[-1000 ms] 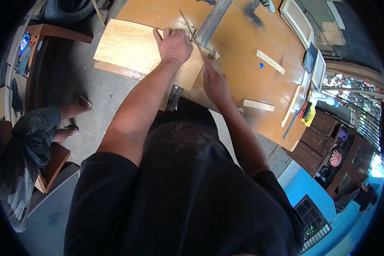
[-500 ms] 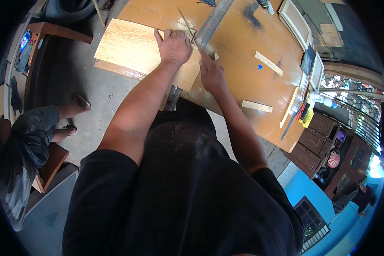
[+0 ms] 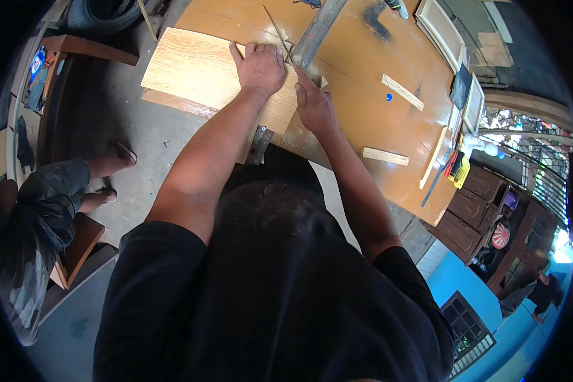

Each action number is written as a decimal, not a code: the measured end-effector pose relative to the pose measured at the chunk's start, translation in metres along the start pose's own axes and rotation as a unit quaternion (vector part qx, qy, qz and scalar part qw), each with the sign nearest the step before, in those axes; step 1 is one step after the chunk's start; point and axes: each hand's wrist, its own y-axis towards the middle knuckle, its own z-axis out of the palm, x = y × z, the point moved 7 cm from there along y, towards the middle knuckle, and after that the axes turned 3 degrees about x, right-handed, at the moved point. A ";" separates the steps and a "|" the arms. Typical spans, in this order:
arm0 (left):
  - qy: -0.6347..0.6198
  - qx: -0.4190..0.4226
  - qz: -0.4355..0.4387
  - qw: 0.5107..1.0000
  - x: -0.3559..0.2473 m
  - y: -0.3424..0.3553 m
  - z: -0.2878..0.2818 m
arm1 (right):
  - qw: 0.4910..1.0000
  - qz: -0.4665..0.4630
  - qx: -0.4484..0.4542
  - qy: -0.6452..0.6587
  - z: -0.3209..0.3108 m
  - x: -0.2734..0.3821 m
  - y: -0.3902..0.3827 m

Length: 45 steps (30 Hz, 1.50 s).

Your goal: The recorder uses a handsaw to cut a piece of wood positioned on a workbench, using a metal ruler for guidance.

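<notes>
My left hand (image 3: 261, 69) presses flat on a light wood-grain board (image 3: 191, 60), fingers spread near its far edge. At the board's right side my right hand (image 3: 316, 108) is closed round the near end of a long, thin, dark tool (image 3: 275, 28). The tool points away and to the left, past the board's far right corner. Its handle is hidden in my grip, and whether it is a saw or a file cannot be told. Pale wood dust (image 3: 272, 32) lies beside it.
A dark beam (image 3: 321, 28) lies across the orange-brown table (image 3: 356, 70), beyond my right hand. Wood strips (image 3: 402, 92), a small blue object (image 3: 389, 98) and a yellow tool (image 3: 461, 173) lie to the right. Another person's legs (image 3: 99, 169) are at the left.
My right hand has shifted very slightly at the board's edge, with the thin tool still in it. My left hand stays in place on the board.
</notes>
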 end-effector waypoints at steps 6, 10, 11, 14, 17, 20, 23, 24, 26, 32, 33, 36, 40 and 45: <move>0.008 -0.009 -0.015 1.000 0.005 -0.001 -0.001 | 0.997 0.051 0.044 -0.026 -0.027 -0.002 -0.104; 0.001 -0.031 -0.003 1.000 0.006 -0.006 -0.004 | 0.994 0.082 0.065 0.020 -0.022 0.006 -0.074; 0.003 -0.032 0.000 0.999 0.003 -0.005 -0.006 | 0.994 0.085 0.069 0.003 -0.010 -0.001 -0.049; -0.014 0.002 0.007 1.000 -0.001 -0.002 -0.004 | 0.995 0.079 0.058 -0.001 0.006 -0.009 0.010; 0.005 0.032 -0.010 0.999 -0.001 -0.003 0.000 | 0.997 0.060 0.042 0.002 0.004 -0.007 -0.002; 0.003 0.001 -0.022 1.000 0.008 -0.005 -0.001 | 0.987 0.114 0.109 -0.006 -0.008 -0.004 -0.065; -0.007 -0.003 -0.014 1.000 0.006 -0.005 -0.001 | 0.996 -0.028 -0.011 -0.085 -0.032 0.012 -0.104; -0.006 -0.008 -0.013 1.000 0.008 -0.002 -0.002 | 0.998 0.035 0.025 -0.045 -0.026 0.000 -0.102; -0.007 -0.008 -0.006 1.000 0.005 -0.005 -0.003 | 0.991 0.114 0.067 0.018 -0.019 -0.005 -0.082; -0.003 0.019 0.005 1.000 0.000 -0.004 0.005 | 0.999 0.027 0.014 0.011 0.003 -0.002 0.011; -0.004 -0.003 -0.004 1.000 0.003 -0.005 0.004 | 0.999 0.029 0.014 0.011 -0.002 0.001 -0.001; -0.009 -0.030 -0.013 0.999 0.007 -0.006 0.001 | 0.991 0.108 0.079 0.001 -0.019 0.003 -0.073; -0.001 -0.015 -0.008 1.000 0.003 -0.004 -0.003 | 0.996 0.050 0.046 -0.050 -0.034 -0.003 -0.106; -0.012 -0.045 -0.027 0.999 0.007 0.004 -0.004 | 0.988 0.146 0.009 0.055 -0.029 -0.057 -0.070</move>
